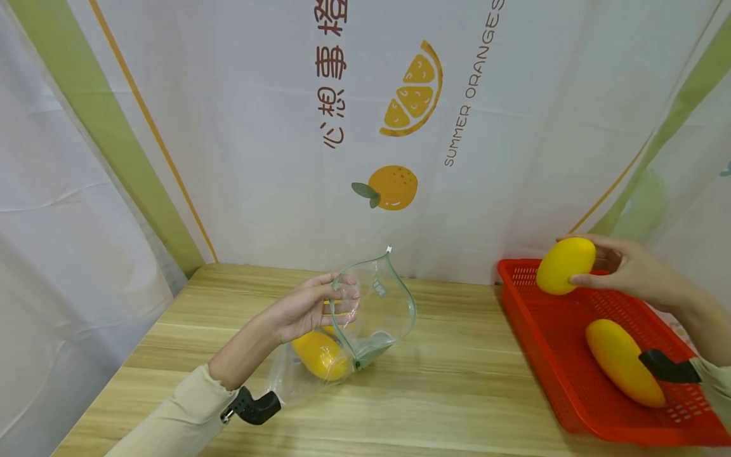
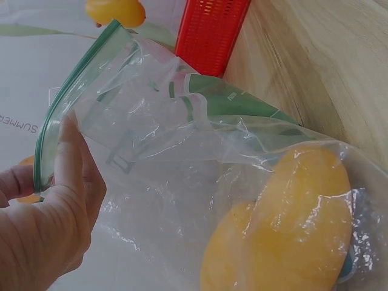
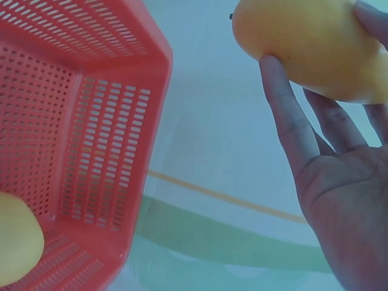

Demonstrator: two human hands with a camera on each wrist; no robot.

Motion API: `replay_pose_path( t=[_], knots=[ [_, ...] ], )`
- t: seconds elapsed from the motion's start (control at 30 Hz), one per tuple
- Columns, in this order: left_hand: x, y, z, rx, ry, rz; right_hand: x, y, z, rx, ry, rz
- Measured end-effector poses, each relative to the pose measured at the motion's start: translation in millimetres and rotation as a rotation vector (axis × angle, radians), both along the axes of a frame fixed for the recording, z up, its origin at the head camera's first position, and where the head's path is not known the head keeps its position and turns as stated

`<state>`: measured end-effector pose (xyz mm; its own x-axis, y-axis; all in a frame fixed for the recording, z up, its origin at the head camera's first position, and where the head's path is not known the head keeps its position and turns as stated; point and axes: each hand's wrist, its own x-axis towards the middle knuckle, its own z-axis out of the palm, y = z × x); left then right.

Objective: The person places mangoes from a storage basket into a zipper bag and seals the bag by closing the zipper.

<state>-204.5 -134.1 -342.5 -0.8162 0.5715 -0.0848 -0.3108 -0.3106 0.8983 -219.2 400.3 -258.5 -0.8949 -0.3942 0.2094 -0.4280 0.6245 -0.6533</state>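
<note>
My left hand [image 1: 308,308] pinches the green-edged rim of a clear zip bag [image 2: 163,194], thumb on one side of the film and fingers on the other. The bag's mouth gapes toward the right in the head view. Inside its lower part lie yellow mangoes [image 2: 303,218], one partly covering another. Over the far end of a red basket [image 1: 542,355], my right hand [image 1: 642,273] grips another yellow mango [image 1: 565,265] between thumb and fingertips, lifted above the rim. One more mango [image 1: 622,362] lies on the basket floor.
A wooden table [image 1: 457,381] bears the bag on the left and the basket on the right. Behind it hangs a pale curtain [image 1: 257,158] with printed oranges and lettering. Black wrist mounts [image 1: 257,407] sit on both sleeves.
</note>
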Motion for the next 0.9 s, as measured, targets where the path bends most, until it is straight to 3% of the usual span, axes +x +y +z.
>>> replay_pose_path(
  t=[0.23, 0.63, 0.9],
  knots=[
    [-0.2, 0, 0.8, 0.002, 0.005, -0.005, -3.4, -11, 1.8, -0.004, 0.007, 0.027],
    [0.0, 2, 0.6, -0.005, 0.006, -0.003, -11.4, -35, 0.0, -0.066, -0.005, 0.172],
    [0.4, 3, 0.3, -0.004, 0.003, -0.001, -17.6, -56, -2.2, -0.139, -0.052, 0.311]
  ],
)
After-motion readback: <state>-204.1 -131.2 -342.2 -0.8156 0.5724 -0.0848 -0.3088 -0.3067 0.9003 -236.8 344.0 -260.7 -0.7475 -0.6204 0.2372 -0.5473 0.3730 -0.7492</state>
